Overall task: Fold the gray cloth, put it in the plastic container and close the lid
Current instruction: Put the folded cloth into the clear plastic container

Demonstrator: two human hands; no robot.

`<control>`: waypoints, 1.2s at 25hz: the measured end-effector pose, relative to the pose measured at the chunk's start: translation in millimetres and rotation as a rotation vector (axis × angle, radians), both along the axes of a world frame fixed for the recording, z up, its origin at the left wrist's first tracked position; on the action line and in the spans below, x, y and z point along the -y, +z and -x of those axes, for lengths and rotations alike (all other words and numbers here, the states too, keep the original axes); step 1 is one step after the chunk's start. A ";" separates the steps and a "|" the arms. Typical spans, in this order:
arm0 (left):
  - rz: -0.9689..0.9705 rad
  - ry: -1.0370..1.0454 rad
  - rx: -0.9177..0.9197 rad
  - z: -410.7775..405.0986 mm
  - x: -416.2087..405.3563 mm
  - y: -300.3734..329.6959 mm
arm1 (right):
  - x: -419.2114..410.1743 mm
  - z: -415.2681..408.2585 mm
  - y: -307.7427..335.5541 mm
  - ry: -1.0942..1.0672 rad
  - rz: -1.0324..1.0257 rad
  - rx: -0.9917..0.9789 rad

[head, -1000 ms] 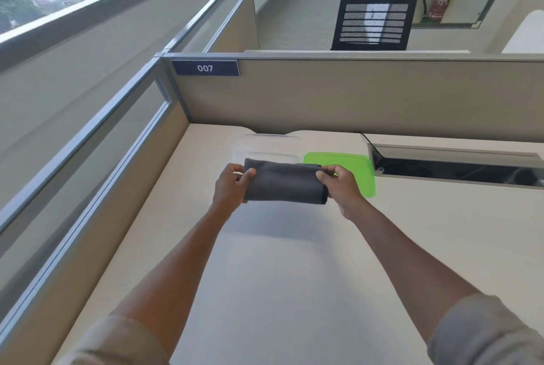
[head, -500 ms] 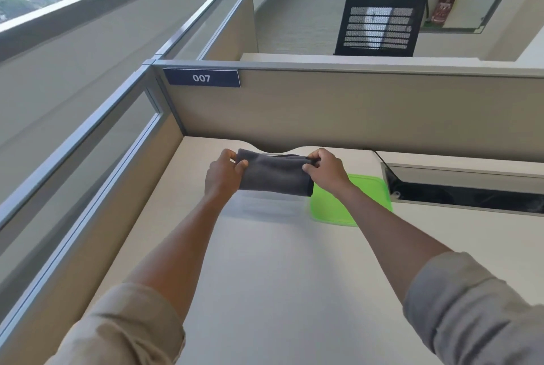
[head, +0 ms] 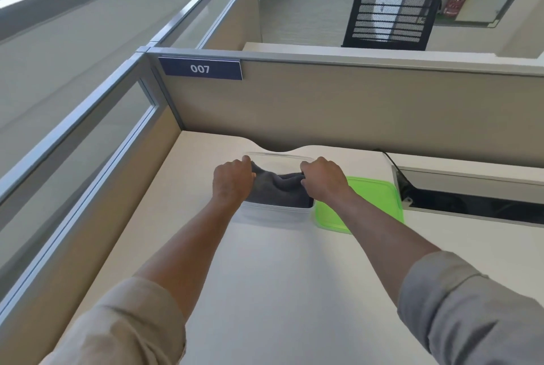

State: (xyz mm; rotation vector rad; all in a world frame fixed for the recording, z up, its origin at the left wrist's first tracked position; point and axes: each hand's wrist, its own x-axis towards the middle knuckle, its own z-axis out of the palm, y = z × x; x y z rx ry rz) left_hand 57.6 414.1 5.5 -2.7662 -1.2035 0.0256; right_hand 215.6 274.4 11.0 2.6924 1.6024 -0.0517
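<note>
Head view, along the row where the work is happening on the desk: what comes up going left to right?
Left hand → gray cloth sagging into the clear plastic container → right hand → green lid lying flat on the desk → open cable slot at the right.

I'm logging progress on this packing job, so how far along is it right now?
Done: the gray cloth is folded into a compact bundle. In hand: the left hand and right hand grip its ends and press it into the clear plastic container, where it already sits partly inside. Left: letting go, then fitting the green lid, which lies on the desk right of the container.
</note>
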 end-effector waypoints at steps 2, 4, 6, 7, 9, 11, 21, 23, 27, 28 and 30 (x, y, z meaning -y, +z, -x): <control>-0.087 -0.028 -0.127 -0.4 3.4 2.5 | -4.6 2.6 -3.2 0.006 0.012 0.078; -0.202 -0.109 -0.144 -1.4 5.1 0.9 | -8.0 4.1 -7.2 0.026 0.000 0.143; -0.132 -0.286 -0.055 -4.1 5.4 -6.5 | -9.5 2.5 -10.0 0.019 0.004 0.204; -0.026 -0.378 0.015 -5.7 6.7 -8.7 | -10.3 1.2 -11.4 0.016 -0.016 0.226; 0.147 -0.415 0.098 -8.2 8.9 -14.2 | -10.7 1.9 -12.8 0.041 -0.152 0.206; 0.212 -0.369 0.100 -8.7 7.6 -17.3 | -12.2 10.5 -11.1 0.106 -0.253 0.069; 0.383 -0.312 -0.179 -17.4 -1.8 -34.2 | -23.4 22.0 -23.7 0.123 0.041 -0.255; 0.447 -0.294 -0.247 -19.7 -5.2 -34.8 | -25.1 23.6 -24.1 0.107 0.047 -0.252; 0.499 -0.331 -0.350 -20.5 -6.7 -32.6 | -28.9 25.8 -24.0 0.098 0.111 -0.228; 0.488 -0.337 -0.370 -20.3 -6.6 -31.6 | -30.7 26.8 -22.5 0.106 0.139 -0.219; 0.446 -0.359 -0.386 -20.6 -7.0 -31.6 | -32.4 29.4 -17.4 0.118 0.198 -0.206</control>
